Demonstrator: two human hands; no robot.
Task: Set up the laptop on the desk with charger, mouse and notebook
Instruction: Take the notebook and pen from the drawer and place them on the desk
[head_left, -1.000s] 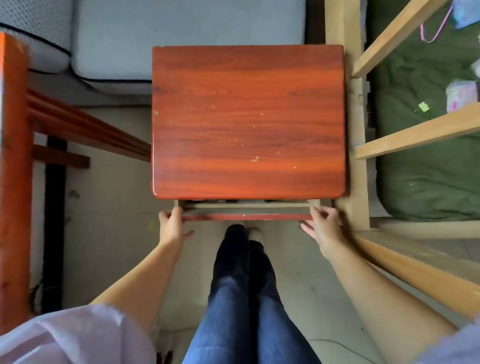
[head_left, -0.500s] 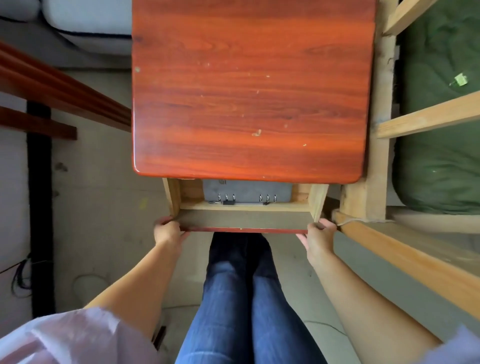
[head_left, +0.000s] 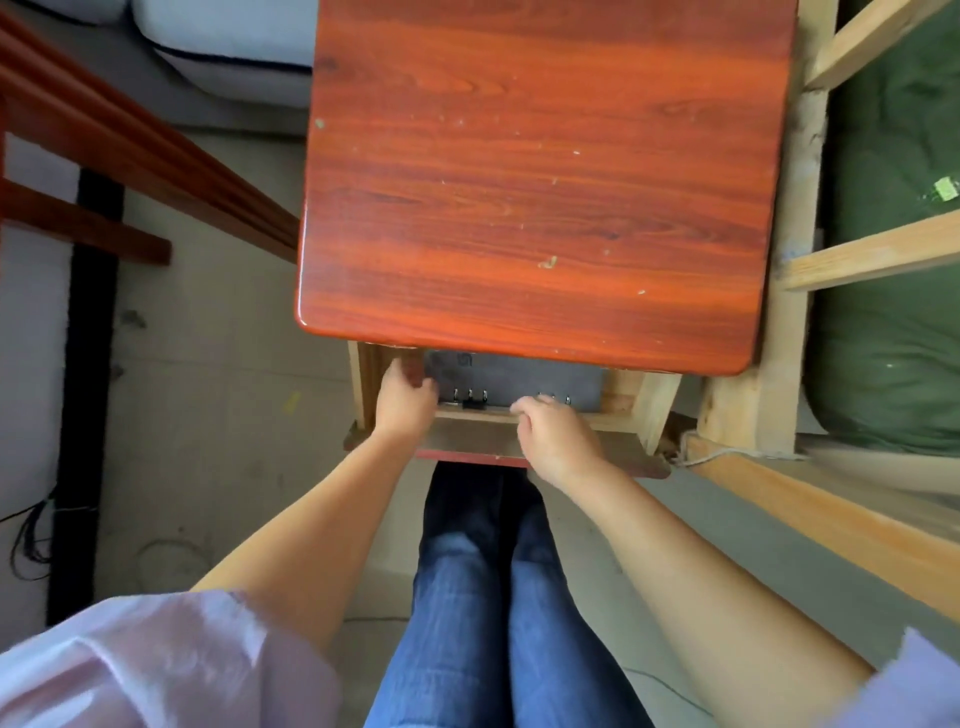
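Both hands off the drawer front since half a second ago, now reaching into the open drawer (head_left: 524, 441) under the red surface (head_left: 524, 182). Left hand (head_left: 402, 402) at the left end of the grey notebook (head_left: 519, 376), fingers curled toward its corner; right hand (head_left: 553, 434) over the ring spine, fingers bent down at the near edge. Neither grip visibly clamped yet: contact with the cover hidden, cannot tell. Two-handed approach judged sensible: notebook lies flat and wide in a shallow drawer, mostly tucked beneath the overhanging top, so lifting from both ends keeps it level. Binder clip (head_left: 472, 402) on the spine. Laptop, charger, mouse not in view; top bare.
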